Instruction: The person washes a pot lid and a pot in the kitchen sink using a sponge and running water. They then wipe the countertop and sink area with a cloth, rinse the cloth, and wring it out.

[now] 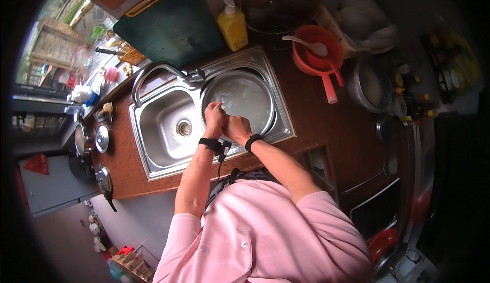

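Note:
Both of my hands meet above the near-left rim of a round metal basin, which holds cloudy water and sits in the right bowl of a double stainless-steel sink. The fingers of my left hand are curled in. Against its right side presses my right hand, also with bent fingers. Whether anything small is between them is hidden. To the left lies the other sink bowl with its drain strainer. A curved chrome faucet is mounted behind the bowls, its spout over the left one.
A dark green cutting board leans behind the faucet beside a yellow pump bottle. Right of the sink are red plastic strainers or dippers with a white ladle, and a metal pot. Pot lids lie on the left counter.

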{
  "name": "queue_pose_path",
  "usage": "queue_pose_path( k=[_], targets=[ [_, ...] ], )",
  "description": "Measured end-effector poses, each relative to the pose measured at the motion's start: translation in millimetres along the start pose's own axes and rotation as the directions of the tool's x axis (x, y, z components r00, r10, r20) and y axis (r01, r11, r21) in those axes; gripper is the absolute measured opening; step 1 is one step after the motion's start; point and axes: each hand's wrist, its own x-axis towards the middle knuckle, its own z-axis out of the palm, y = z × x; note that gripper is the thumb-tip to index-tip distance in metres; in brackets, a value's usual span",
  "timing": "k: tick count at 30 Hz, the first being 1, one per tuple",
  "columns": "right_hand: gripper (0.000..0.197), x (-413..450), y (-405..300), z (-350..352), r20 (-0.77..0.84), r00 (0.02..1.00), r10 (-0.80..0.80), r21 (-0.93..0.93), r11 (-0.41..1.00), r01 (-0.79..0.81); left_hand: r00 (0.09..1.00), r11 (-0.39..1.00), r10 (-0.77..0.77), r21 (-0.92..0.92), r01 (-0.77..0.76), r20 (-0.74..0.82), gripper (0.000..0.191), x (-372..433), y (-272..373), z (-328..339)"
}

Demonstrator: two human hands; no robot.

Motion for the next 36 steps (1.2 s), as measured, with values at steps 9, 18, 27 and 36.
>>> queue_pose_path(
  k=[9, 18, 27, 36],
  targets=[
    [0.026, 3.5, 33.3, -0.3, 0.067, 0.984, 0.168, -0.068, 0.984, -0.163, 0.662, 0.200, 0.519, 0.677, -0.709, 0.541, 0.064, -23.1, -28.3, -35.6],
    [0.063, -12.2, -45.6, -82.4, 0.598, 0.720, -0.351, 0.767, 0.513, -0.387, 0.602, 0.171, 0.629, 0.669, -0.723, 0.491, 0.041, -94.9, 38.9, -137.2],
    [0.029, 11.9, -21.7, 31.3, -0.161, 0.983, 0.084, 0.101, 0.993, -0.068, 0.900, 0.625, 0.379, 0.659, -0.419, 0.213, 0.033, -43.7, 21.0, -273.2],
    [0.040, 139.7, -131.3, -2.7, -0.613, 0.755, -0.231, -0.128, 0.973, 0.194, 0.956, 0.995, -0.076, -0.042, 0.092, 0.284, 0.030, -7.7, 42.7, -320.5]
  ],
)
